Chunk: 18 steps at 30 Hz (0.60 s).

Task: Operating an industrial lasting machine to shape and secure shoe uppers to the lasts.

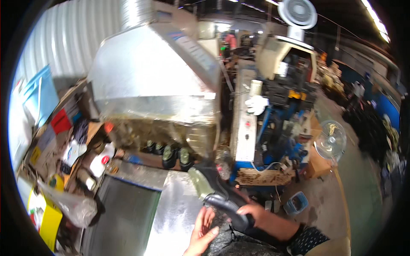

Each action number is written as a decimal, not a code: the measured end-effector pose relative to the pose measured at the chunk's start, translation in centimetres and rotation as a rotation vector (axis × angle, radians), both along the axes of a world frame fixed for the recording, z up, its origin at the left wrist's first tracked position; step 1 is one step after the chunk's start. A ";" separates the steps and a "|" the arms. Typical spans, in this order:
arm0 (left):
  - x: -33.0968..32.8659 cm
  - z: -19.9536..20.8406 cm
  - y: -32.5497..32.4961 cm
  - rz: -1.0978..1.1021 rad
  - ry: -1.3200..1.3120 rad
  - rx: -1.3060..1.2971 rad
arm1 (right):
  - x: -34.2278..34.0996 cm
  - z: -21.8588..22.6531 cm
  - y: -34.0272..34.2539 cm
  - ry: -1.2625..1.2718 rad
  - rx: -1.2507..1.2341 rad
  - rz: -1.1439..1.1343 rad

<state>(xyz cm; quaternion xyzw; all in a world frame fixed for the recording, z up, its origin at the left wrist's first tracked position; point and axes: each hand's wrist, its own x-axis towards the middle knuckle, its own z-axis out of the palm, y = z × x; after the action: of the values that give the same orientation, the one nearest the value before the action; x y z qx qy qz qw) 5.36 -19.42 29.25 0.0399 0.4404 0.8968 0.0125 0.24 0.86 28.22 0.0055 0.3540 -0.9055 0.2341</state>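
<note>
A black shoe (pixel 225 201) on an olive-green shoe last (pixel 200 182) slants across the front of my body, its green end up and to the left. My right hand (pixel 255 214) is closed around its lower black end. Just left of the shoe, my left hand (pixel 202 232) has its fingers apart and holds nothing; whether a fingertip touches the shoe is hard to tell. Several black shoes with matching green tops (pixel 169 156) stand ahead, under the front edge of a metal hood (pixel 145 81).
A bare metal plate (pixel 164 217) lies beside a dark conveyor belt (pixel 121 213) at left. Bottles, a clear plastic bag (pixel 81 209) and a yellow box (pixel 50 224) crowd the left side. At right stand a machine (pixel 290 81), a wire-cage fan (pixel 330 141) and a blue basket (pixel 296 202).
</note>
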 end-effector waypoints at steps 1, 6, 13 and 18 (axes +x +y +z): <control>0.9 -2.2 -1.2 -0.228 0.063 -0.281 | 0.1 2.6 2.8 0.083 0.209 -0.065; 7.3 -13.0 -3.1 -0.372 -0.110 -0.488 | -2.4 7.9 17.9 0.487 0.934 -0.446; 10.6 -18.0 -2.3 0.085 -0.355 -0.395 | -10.5 9.8 32.8 0.459 1.632 -1.000; 9.4 -18.7 -0.5 0.113 -0.303 -0.632 | -14.1 9.7 37.4 0.296 1.752 -0.984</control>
<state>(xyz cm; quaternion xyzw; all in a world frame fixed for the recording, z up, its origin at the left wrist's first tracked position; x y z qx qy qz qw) 14.78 -19.96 10.52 -0.1238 0.6907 0.7113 0.0398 -13.83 38.24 37.88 0.2079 0.8769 -0.3151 -0.2974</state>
